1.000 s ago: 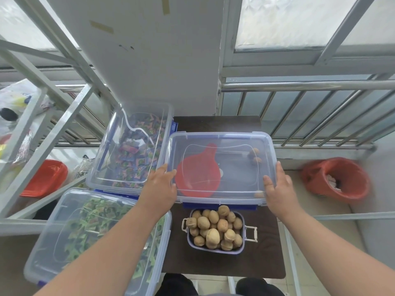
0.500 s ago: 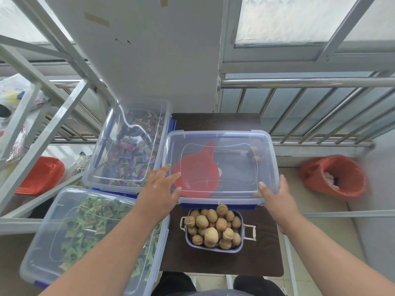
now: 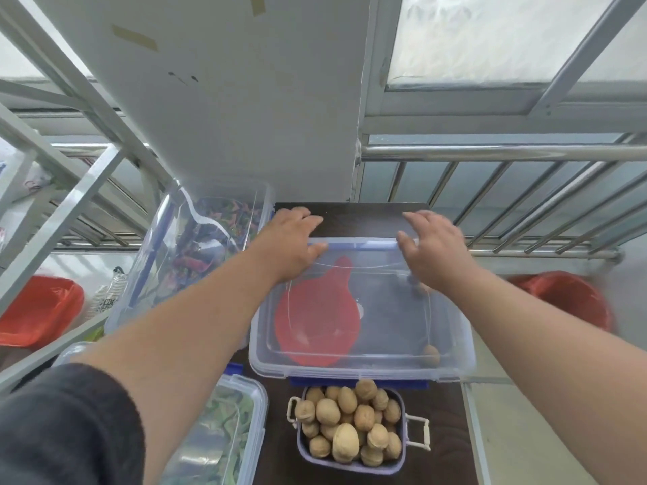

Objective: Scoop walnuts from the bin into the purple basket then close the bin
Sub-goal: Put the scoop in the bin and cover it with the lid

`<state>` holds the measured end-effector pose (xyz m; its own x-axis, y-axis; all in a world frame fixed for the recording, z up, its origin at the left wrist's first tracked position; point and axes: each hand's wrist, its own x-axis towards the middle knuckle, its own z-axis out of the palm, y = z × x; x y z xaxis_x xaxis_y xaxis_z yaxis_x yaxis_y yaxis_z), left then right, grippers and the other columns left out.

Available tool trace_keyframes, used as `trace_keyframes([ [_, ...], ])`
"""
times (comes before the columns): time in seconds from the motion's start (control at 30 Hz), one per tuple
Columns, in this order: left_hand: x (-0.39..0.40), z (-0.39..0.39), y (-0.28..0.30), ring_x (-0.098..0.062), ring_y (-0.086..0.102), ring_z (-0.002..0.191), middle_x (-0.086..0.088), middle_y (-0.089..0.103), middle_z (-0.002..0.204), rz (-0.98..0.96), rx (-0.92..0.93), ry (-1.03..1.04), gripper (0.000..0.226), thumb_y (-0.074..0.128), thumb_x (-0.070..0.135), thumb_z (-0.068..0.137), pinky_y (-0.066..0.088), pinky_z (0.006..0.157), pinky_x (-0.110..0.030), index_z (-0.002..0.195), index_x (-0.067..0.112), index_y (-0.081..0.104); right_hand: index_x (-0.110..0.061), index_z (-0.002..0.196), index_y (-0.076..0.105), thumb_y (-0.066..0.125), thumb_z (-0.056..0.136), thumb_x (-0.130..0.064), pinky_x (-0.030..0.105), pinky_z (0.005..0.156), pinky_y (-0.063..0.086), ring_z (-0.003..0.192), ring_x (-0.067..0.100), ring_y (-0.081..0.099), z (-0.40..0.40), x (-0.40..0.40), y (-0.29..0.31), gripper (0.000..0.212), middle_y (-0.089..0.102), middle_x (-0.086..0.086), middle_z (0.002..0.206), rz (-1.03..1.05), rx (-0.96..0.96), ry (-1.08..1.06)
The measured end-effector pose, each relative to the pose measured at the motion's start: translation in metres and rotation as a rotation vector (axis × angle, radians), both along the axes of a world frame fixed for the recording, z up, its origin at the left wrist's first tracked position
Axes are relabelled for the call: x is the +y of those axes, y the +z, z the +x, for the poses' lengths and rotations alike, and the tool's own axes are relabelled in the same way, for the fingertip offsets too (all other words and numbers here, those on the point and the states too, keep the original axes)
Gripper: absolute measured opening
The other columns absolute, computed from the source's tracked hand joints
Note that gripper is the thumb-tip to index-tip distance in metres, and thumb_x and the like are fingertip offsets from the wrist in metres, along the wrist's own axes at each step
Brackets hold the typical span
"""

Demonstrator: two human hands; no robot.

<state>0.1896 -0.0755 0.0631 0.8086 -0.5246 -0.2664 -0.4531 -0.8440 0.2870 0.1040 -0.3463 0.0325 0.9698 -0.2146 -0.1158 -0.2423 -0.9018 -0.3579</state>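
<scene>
Both hands, left hand (image 3: pixel 292 239) and right hand (image 3: pixel 430 245), seemingly press the bin (image 3: pixel 360 309) lid's far edge.

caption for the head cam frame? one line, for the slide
Both hands, left hand and right hand, press the far edge of the bin lid; purple basket heaped with walnuts in front.

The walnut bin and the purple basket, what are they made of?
The bin looks like clear, glossy plastic: you can see the red scoop and a walnut through its lid. The purple basket looks like matte plastic with white handles, though it could be coated metal. Both hands press the lid's far edge.
</scene>
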Motion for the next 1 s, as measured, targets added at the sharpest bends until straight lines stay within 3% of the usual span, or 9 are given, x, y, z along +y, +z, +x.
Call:
trace_keyframes([
  [0.1, -0.018, 0.029, -0.012, -0.03, 0.032, 0.154, -0.006, 0.041, 0.167, 0.183, 0.123, -0.097, 0.07, 0.05, 0.055, 0.106, 0.03, 0.126, -0.044, 0.164, 0.02, 0.038, -0.026, 0.155, 0.046, 0.034, 0.108, -0.054, 0.048, 0.116, 0.031, 0.145, 0.029, 0.044, 0.037, 0.01, -0.006, 0.057, 0.052, 0.006, 0.155, -0.117, 0.238, 0.217],
  [0.17, -0.022, 0.038, -0.019, -0.031, 0.044, 0.146, -0.008, 0.053, 0.156, 0.246, 0.248, -0.13, 0.062, 0.052, 0.056, 0.105, 0.038, 0.12, -0.043, 0.157, 0.022, 0.05, -0.034, 0.152, 0.048, 0.028, 0.107, -0.061, 0.05, 0.116, 0.03, 0.143, 0.027, 0.046, 0.052, 0.012, -0.008, 0.057, 0.055, 0.002, 0.153, -0.102, 0.444, 0.288],
  [0.27, -0.02, 0.049, -0.026, -0.025, 0.065, 0.119, -0.002, 0.069, 0.126, 0.198, 0.371, -0.12, 0.046, 0.058, 0.057, 0.101, 0.05, 0.106, -0.044, 0.131, 0.022, 0.068, -0.035, 0.146, 0.055, 0.034, 0.103, -0.07, 0.043, 0.113, 0.038, 0.134, 0.026, 0.053, 0.067, 0.004, 0.002, 0.06, 0.059, -0.002, 0.146, 0.024, 0.63, 0.283],
  [0.37, -0.016, 0.057, -0.025, -0.02, 0.067, 0.112, 0.004, 0.07, 0.121, 0.169, 0.401, -0.094, 0.049, 0.066, 0.06, 0.095, 0.053, 0.104, -0.044, 0.128, 0.025, 0.07, -0.033, 0.144, 0.059, 0.035, 0.095, -0.081, 0.044, 0.114, 0.04, 0.13, 0.024, 0.055, 0.074, -0.003, 0.009, 0.072, 0.06, -0.003, 0.145, 0.015, 0.704, 0.299],
  [0.47, -0.015, 0.056, -0.024, -0.018, 0.063, 0.122, 0.005, 0.063, 0.137, 0.129, 0.404, -0.054, 0.068, 0.072, 0.061, 0.092, 0.049, 0.11, -0.038, 0.148, 0.025, 0.058, -0.033, 0.142, 0.06, 0.043, 0.092, -0.082, 0.044, 0.111, 0.043, 0.124, 0.024, 0.057, 0.074, -0.005, 0.006, 0.071, 0.062, -0.002, 0.141, 0.052, 0.658, 0.284],
  [0.57, -0.012, 0.053, -0.025, -0.019, 0.059, 0.124, 0.003, 0.055, 0.141, 0.084, 0.327, -0.062, 0.079, 0.074, 0.061, 0.089, 0.046, 0.106, -0.033, 0.154, 0.023, 0.052, -0.032, 0.156, 0.046, 0.055, 0.088, -0.079, 0.047, 0.113, 0.041, 0.133, 0.029, 0.051, 0.069, -0.009, 0.001, 0.083, 0.051, 0.002, 0.144, 0.041, 0.568, 0.289],
  [0.77, -0.012, 0.036, -0.033, -0.02, 0.057, 0.112, 0.002, 0.047, 0.124, -0.032, 0.237, -0.036, 0.065, 0.074, 0.05, 0.095, 0.043, 0.1, -0.03, 0.148, 0.016, 0.061, -0.021, 0.143, 0.063, 0.068, 0.092, -0.062, 0.037, 0.1, 0.043, 0.119, 0.029, 0.056, 0.044, -0.006, -0.012, 0.066, 0.056, 0.004, 0.126, 0.073, 0.318, 0.278],
  [0.87, -0.009, 0.03, -0.04, -0.017, 0.054, 0.108, 0.003, 0.049, 0.119, -0.112, 0.206, -0.009, 0.058, 0.076, 0.046, 0.095, 0.046, 0.105, -0.037, 0.144, 0.015, 0.066, -0.019, 0.132, 0.07, 0.067, 0.094, -0.058, 0.043, 0.099, 0.048, 0.115, 0.031, 0.06, 0.034, -0.002, -0.022, 0.055, 0.061, 0.003, 0.123, 0.055, 0.213, 0.247],
  [1.0, -0.008, 0.028, -0.043, -0.018, 0.055, 0.112, 0.002, 0.051, 0.121, -0.136, 0.197, 0.006, 0.058, 0.075, 0.046, 0.096, 0.045, 0.104, -0.035, 0.144, 0.016, 0.066, -0.021, 0.133, 0.07, 0.064, 0.094, -0.061, 0.044, 0.1, 0.05, 0.116, 0.03, 0.061, 0.031, -0.001, -0.025, 0.057, 0.062, 0.001, 0.127, 0.059, 0.203, 0.208],
])
